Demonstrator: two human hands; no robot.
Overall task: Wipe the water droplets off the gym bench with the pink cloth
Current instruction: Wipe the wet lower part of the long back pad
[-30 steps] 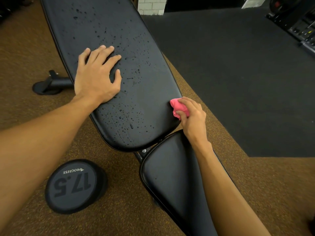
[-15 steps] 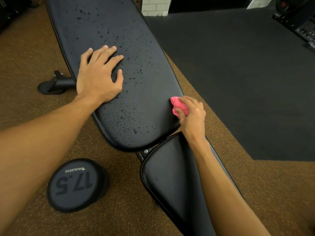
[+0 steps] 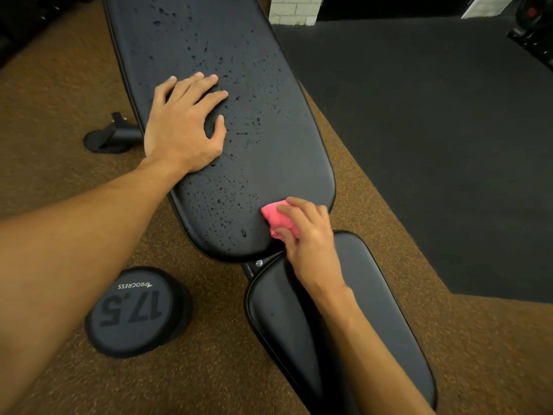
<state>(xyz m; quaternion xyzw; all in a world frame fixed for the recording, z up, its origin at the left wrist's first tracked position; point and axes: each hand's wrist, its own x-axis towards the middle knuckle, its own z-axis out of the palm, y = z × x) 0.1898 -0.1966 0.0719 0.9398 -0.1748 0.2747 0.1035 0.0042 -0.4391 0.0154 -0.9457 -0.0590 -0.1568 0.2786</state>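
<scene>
The right hand (image 3: 308, 235) grips the bunched pink cloth (image 3: 276, 218), which pokes out past the fingertips onto the wet bench pad (image 3: 269, 151) near its lower edge. The left hand (image 3: 185, 127) rests flat, fingers spread, among droplets (image 3: 221, 202).

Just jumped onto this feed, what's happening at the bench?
A person is wiping a wet bench. The right hand grips a bunched pink cloth at the near end of the back pad, beside the seat. The left hand rests flat farther up the pad. Droplets dot most of it, so little looks wiped yet. A dumbbell sits on the floor to the left.
</scene>
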